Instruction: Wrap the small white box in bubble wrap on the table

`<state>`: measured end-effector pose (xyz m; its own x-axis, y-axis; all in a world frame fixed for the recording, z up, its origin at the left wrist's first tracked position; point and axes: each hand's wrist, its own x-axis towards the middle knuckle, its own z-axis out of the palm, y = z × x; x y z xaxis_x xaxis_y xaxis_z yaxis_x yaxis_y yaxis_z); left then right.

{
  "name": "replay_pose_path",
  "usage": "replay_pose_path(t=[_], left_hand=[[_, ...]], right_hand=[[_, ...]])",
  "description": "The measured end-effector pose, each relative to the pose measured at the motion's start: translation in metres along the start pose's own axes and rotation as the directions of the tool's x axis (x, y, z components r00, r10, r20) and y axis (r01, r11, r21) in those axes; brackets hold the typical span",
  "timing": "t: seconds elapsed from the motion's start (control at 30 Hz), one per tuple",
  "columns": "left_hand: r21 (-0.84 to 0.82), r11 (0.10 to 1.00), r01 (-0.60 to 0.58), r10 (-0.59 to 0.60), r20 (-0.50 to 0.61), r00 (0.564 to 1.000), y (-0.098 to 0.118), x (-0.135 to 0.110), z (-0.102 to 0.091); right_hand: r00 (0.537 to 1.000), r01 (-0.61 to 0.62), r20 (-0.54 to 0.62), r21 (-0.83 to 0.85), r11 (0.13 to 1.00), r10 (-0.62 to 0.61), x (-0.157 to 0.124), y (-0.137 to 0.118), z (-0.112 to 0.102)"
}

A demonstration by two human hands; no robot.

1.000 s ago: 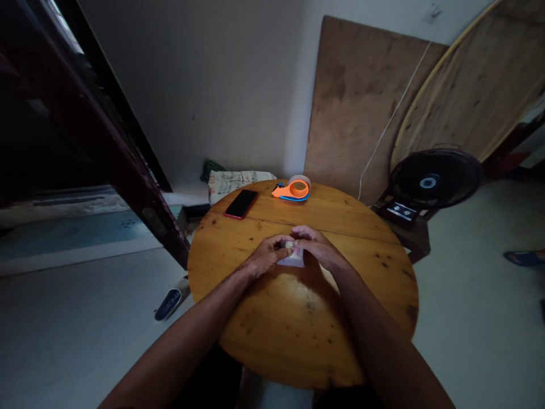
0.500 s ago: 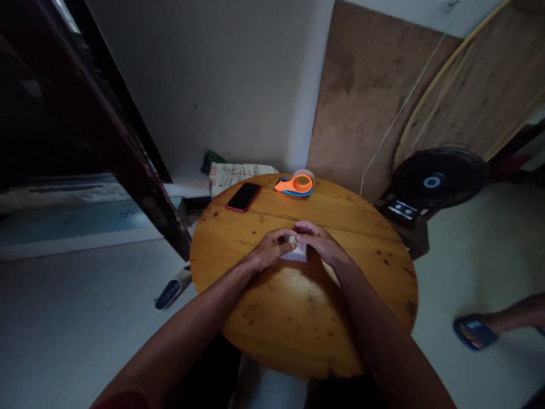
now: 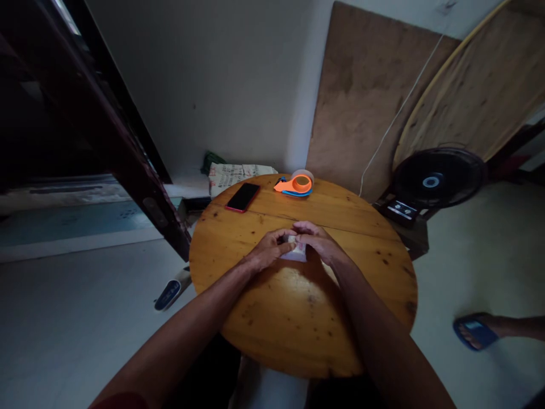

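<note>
Small pale box (image 3: 293, 256), faces mostly covered, print illegible to me, mid-counter | left hand (image 3: 272, 249), right hand (image 3: 315, 241) curled round it, gripping, unchanged from a second ago | round knotty-wood counter (image 3: 366, 233) | beyond: orange tape dispenser (image 3: 294, 184), red-edged phone (image 3: 243, 197) | rightward, sandalled foot (image 3: 476, 332), more visible than earlier, leg cut off

We count two bare hands (image 3: 269, 250), one small whitish box (image 3: 294, 255), one black-screened, red-edged phone (image 3: 243, 196), one orange-and-blue tape dispenser (image 3: 288, 186), one round wooden counter (image 3: 281, 329), one round black fan (image 3: 432, 182).
</note>
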<state>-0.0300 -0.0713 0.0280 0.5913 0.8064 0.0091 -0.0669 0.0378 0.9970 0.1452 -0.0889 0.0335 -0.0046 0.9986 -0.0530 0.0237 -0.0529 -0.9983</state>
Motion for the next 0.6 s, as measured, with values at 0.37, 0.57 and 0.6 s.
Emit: replay_pose_path(t=[0.37, 0.57, 0.6], left_hand=[[-0.02, 1.0, -0.016, 0.017, 0.018, 1.0, -0.0031, 0.0007, -0.0008], [-0.032, 0.999, -0.031, 0.032, 0.03, 0.999, -0.0051, 0.0022, -0.0014], [-0.039, 0.999, -0.038, 0.039, 0.029, 0.999, -0.0055, 0.0023, -0.0013]], right_hand=[[1.0, 0.0, 0.016, 0.025, 1.0, -0.001, 0.0005, 0.0002, -0.0048], [1.0, 0.001, 0.029, 0.013, 1.0, -0.001, 0.0001, -0.0006, -0.0023], [1.0, -0.004, 0.026, 0.008, 1.0, 0.004, -0.0001, -0.0016, -0.0017]])
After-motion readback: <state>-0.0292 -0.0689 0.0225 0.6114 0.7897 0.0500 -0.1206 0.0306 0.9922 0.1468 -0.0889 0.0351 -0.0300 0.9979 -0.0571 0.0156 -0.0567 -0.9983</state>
